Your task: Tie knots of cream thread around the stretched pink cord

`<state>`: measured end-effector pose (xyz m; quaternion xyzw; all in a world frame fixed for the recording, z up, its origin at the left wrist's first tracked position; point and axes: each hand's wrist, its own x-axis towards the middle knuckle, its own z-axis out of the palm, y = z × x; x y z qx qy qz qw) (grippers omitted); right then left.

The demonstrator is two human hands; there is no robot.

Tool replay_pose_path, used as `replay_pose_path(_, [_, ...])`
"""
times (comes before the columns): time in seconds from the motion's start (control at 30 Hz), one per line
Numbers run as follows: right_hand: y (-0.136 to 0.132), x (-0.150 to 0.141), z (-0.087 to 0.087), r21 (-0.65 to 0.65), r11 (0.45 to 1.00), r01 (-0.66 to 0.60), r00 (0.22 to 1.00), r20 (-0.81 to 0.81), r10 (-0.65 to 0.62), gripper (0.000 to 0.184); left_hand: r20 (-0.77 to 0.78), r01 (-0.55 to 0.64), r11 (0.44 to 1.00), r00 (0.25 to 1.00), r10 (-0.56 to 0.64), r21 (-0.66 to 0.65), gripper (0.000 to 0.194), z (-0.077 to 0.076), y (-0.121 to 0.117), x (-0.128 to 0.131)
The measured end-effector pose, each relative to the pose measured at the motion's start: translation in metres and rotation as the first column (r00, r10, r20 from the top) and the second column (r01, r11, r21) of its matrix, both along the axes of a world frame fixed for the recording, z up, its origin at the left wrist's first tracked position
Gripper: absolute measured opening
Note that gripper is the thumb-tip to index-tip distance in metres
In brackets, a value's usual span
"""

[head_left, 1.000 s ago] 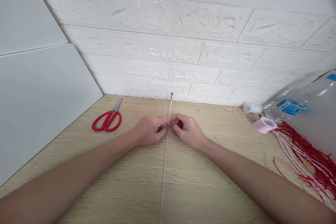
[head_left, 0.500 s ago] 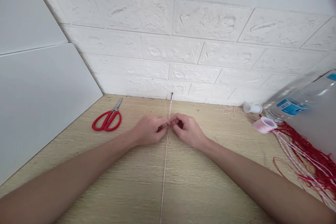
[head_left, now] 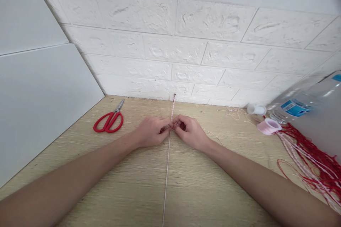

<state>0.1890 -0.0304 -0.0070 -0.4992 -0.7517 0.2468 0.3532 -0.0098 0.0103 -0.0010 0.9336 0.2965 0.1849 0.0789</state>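
Observation:
A pink and white braided cord (head_left: 173, 108) runs from a dark fixing point (head_left: 174, 94) at the foot of the wall toward me. Below my hands it continues as a thin pale cord (head_left: 167, 173) to the bottom of the view. My left hand (head_left: 153, 131) pinches thread at the cord from the left, fingertips closed. From the right, my right hand (head_left: 189, 131) is also closed in a pinch on fine thread, its fingertips almost touching the left ones. A loose thin thread (head_left: 214, 137) trails on the table behind my right wrist. The knotting between the fingertips is mostly hidden.
Red-handled scissors (head_left: 109, 120) lie to the left. On the right are a white spool (head_left: 256, 109), a pink thread spool (head_left: 269, 126), a plastic bottle (head_left: 295, 108) and a heap of red and pink cords (head_left: 317, 159). A white brick-pattern wall (head_left: 189, 53) closes off the back.
Almost nothing differs. Both hands stay at the same spot on the cord, with only a tiny shift of the thread at the fingertips.

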Motion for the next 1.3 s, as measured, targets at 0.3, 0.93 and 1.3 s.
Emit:
replay_pose_path(0.3, [0.0003, 0.0002, -0.0004, 0.013, 1.0, -0.003, 1.0, 0.006, 0.003, 0.015, -0.009, -0.004, 1.0, 1.0, 0.004, -0.007, 0.016, 0.0001, 0.0, 0.0001])
replay_pose_path(0.93, [0.0016, 0.0003, -0.0027, 0.04, 0.999, -0.004, 0.999, 0.054, 0.001, 0.014, -0.034, -0.019, 1.0, 0.999, 0.019, -0.018, 0.016, 0.0003, 0.0005, 0.0009])
replay_pose_path(1.3, [0.0016, 0.0002, -0.0019, 0.036, 0.999, -0.001, 0.999, 0.051, -0.001, 0.013, -0.039, -0.019, 1.0, 0.999, 0.019, -0.007, 0.017, -0.0004, 0.0002, 0.0003])
